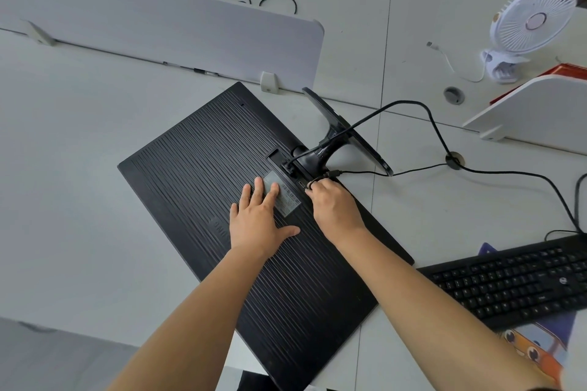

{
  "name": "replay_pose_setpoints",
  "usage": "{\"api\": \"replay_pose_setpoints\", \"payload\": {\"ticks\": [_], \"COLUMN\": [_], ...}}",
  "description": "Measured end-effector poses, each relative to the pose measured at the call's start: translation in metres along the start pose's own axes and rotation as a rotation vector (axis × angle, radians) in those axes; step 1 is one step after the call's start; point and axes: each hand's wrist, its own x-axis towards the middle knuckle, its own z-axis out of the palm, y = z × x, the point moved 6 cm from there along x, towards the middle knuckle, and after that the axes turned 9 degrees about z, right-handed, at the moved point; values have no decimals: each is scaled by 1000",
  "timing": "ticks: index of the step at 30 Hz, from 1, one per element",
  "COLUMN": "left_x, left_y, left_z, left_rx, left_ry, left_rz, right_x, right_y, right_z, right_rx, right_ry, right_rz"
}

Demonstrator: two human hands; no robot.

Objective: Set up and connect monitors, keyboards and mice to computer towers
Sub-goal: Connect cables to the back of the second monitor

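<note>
Left grip (260, 216) lies flat and relaxed, fingers spread, pressing on the ribbed back of the one monitor (206, 168). The monitor lies face down on the pale grey counter (79, 184), its stand (343, 133) jutting toward the long white divider (158, 25). Right grip (333, 200) is curled, pinching the end of a thin black cable (365, 172) just beside the ports. I count two cables: the thick black cable (400, 102) is plugged in by the stand's neck. Two round cable holes (454, 94) sit in the counter, and the thin cable runs to the nearer one. Further right are one black keyboard (514, 282) on a cartoon mat (536, 343), one white clip fan (533, 20) and a second divider (536, 105).
</note>
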Motion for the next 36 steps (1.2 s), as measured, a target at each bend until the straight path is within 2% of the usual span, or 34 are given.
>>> {"api": "replay_pose_setpoints", "payload": {"ticks": [5, 14, 18, 22, 25, 27, 32, 36], "left_x": [0, 0, 0, 0, 0, 0, 0, 0], "left_y": [0, -1, -1, 0, 0, -1, 0, -1], "left_z": [0, 0, 1, 1, 1, 2, 2, 3], "left_rx": [12, 14, 19, 23, 32, 33, 29, 33], "left_ry": [4, 1, 0, -10, -11, -9, 5, -7], "left_rz": [4, 1, 7, 8, 10, 10, 14, 14], "right_x": [-5, -11, -8, 4, 16, 15, -9, -6], "right_y": [5, 5, 9, 14, 17, 17, 11, 16], "right_z": [3, 1, 1, 3, 0, -5, -2, -2], "right_rx": [29, 150, 141, 86, -8, -16, 48, 1], "right_ry": [-31, 76, 19, -132, -138, -59, 101, 104], "right_rz": [75, 288, 215, -20, -165, -145, 101, 56]}}
